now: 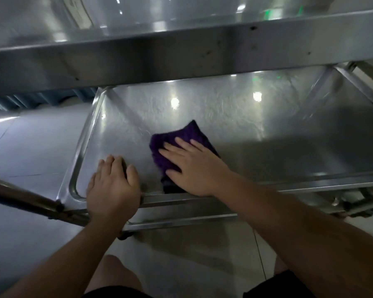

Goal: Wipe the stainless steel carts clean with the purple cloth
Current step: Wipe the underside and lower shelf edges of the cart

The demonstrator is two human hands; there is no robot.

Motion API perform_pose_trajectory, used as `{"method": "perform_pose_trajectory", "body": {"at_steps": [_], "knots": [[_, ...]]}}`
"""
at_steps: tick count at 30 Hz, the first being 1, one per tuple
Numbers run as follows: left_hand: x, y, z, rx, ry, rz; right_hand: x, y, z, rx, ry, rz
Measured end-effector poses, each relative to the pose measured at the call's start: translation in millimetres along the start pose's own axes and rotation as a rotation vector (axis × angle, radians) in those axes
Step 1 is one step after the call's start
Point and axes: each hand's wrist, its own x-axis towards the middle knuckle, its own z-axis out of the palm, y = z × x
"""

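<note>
Right hand [194, 166] flat, fingers spread, pressing the purple cloth [181, 143] on the cart shelf [267, 130]; left hand [113, 188] curls over its near rim.

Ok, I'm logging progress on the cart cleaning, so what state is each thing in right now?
purple cloth: folded, lying flat on the lower shelf, pressed under the right hand.
right hand: fingers straight, flat on the cloth.
left hand: resting over the shelf's near rim, fingers curled over it.
lower shelf: shiny, streaked with wipe marks.
upper shelf: its front edge speckled with dark spots.
</note>
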Motion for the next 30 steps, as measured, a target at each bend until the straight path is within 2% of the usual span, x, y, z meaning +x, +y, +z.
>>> {"method": "perform_pose_trajectory", "body": {"at_steps": [3,8,10,12,16,23,27,30], "knots": [[-0.2,-0.2,-0.5,0.007,-0.01,0.002,-57.1,61.5,-13.3,-0.017,0.047,0.138],[-0.5,-1.2,4.3,0.016,0.004,-0.003,-140.1,197.2,-47.5,-0.013,0.108,0.734],[-1.0,-1.7,9.0,0.034,0.011,-0.007,-140.5,209.4,-47.3,-0.007,0.116,0.882],[0.1,-1.7,13.0,0.043,0.014,-0.007,-122.2,198.2,-43.5,0.002,0.12,0.947],[4.1,-3.1,17.4,0.046,-0.007,-0.013,-56.1,144.9,-38.4,0.002,0.12,0.854],[4.9,-5.3,18.1,0.044,-0.035,-0.007,73.4,30.0,-10.7,-0.036,0.124,0.442],[4.3,-3.2,16.2,0.026,-0.024,-0.037,105.3,-8.1,-5.5,-0.056,0.078,0.253],[2.8,-0.1,14.1,-0.007,-0.008,-0.061,92.7,-22.4,-2.5,-0.05,0.023,0.087]]}}
